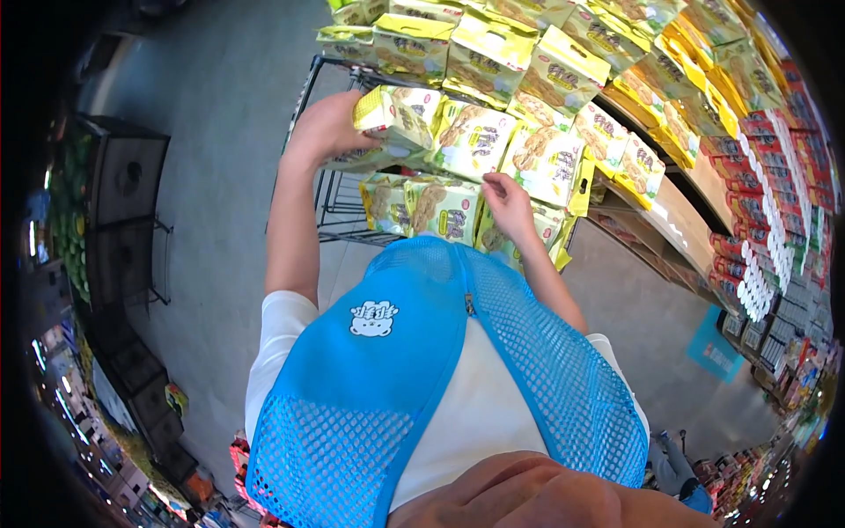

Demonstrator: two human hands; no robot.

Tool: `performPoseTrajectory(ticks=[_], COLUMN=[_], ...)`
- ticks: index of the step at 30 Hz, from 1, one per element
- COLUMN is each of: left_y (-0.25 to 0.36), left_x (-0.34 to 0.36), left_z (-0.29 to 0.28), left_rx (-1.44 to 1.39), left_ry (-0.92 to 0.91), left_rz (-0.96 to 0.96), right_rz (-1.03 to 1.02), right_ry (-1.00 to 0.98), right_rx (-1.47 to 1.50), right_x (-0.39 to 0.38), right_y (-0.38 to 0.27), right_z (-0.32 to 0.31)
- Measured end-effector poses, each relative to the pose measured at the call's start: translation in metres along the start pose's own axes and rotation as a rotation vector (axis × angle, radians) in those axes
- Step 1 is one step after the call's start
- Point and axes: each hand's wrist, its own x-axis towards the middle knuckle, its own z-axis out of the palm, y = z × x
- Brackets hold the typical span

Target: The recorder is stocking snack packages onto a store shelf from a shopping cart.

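Nearest, lower centre of frame: a blue mesh vest [352, 374] over a white short-sleeved shirt [471, 387]. Just above, we note the right hand [510, 207], fingers loosely curled, tips at the lower right corner of a green-and-white food pack with biscuit pictures [475, 139]. We cannot tell whether that grip pinches the edge or merely rests by it.

Upper left of centre, the left hand [327, 128] is closed on a boxy yellow-and-green soft-wrapped pack [394, 128], thumb on the near side. Key relation: this pack lies to the right of its grip, held at the left end, clearly nearer the left hand; its long axis seems to slant left to right, though foreshortening leaves us unsure. The biscuit pack sits just right of it, between both hands.

Around and below the left hand: a black wire frame [333, 198]. Farther, upper right: wooden shelving [678, 211].
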Motion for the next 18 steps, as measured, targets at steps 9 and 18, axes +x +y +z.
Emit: performPoseTrajectory(ticks=[9,18], left_y=[0.090,0.123], left_x=[-0.005,0.002], left_z=[0.034,0.061], left_rx=[-0.058,-0.101], left_ry=[-0.020,0.096], left_rz=[0.351,0.536], right_rz=[-0.376,-0.143], right_ry=[-0.134,-0.044], right_rx=[-0.247,-0.381], right_x=[0.020,0.015], right_y=[-0.079,-0.059], right_z=[-0.027,-0.065])
